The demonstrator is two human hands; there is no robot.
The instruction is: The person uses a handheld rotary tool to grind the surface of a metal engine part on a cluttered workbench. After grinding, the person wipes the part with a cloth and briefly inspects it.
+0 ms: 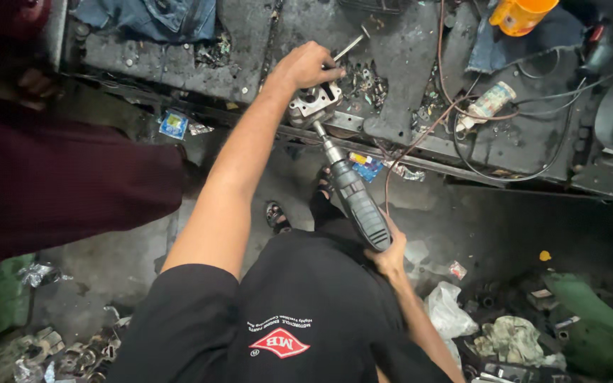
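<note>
Left hand [308, 65] rests on top of a small grey metal engine part [313, 105] at the front edge of the greasy workbench [179, 67], fingers curled down over it and gripping, pinning it to the bench. Right hand [389, 257] is wrapped shut around the ribbed black handle of a power driver [352, 191], whose bit runs up and into the near side of the part. To do this step well, as I judge it: keep the driver in one straight line with the fastener, push along that line, and press the part down firmly so it cannot spin or slide off the edge. A brown cable [420, 142] trails beside the tool and is best kept free of the bit. Loose screws and scraps [363, 84] lie just beside the part. An orange cup [521, 14] stands well apart at the far right.
</note>
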